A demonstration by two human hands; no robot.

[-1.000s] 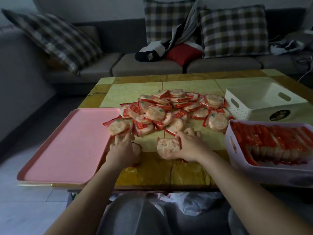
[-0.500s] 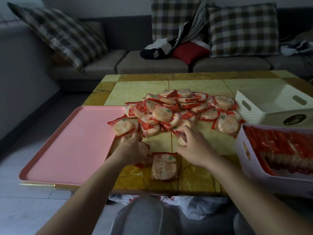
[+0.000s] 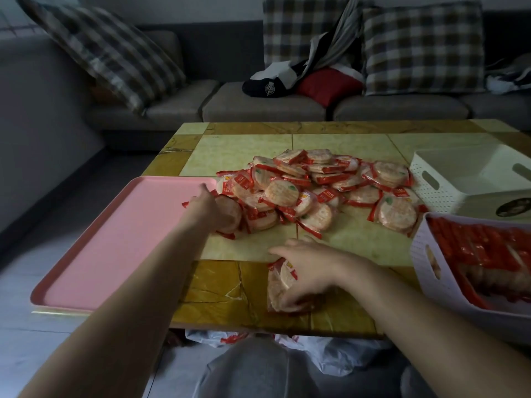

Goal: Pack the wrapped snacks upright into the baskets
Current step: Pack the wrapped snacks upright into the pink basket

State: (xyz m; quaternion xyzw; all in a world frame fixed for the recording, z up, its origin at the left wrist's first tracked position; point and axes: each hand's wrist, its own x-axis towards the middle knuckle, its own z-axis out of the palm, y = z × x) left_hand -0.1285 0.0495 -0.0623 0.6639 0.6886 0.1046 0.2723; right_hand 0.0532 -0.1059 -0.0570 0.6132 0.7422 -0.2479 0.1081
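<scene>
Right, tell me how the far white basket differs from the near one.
The far basket looks empty; the near basket is packed with red-wrapped snacks on edge. The far basket sits beside the loose pile; the near basket sits closer to the camera. The far basket's front wall carries a round dark sticker; the near basket shows none. Both are white, with perforated walls and slot handles.

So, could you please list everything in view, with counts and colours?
Loose snacks: one pile, red and pale, table centre.
Snack stack: one, same wrappers, table's near edge.
Near basket: one, whitish, right, snacks upright inside.
Far basket: one, white, behind it.
Tray: one, pink, table's left.
Table: one, yellow-brown.
Plaid cushions: three, on grey sofa.
Red cushion: one, there too.
Plastic bag: one, white, under table.
Left hand: at pile's left edge.
Right hand: grips the stack.
</scene>
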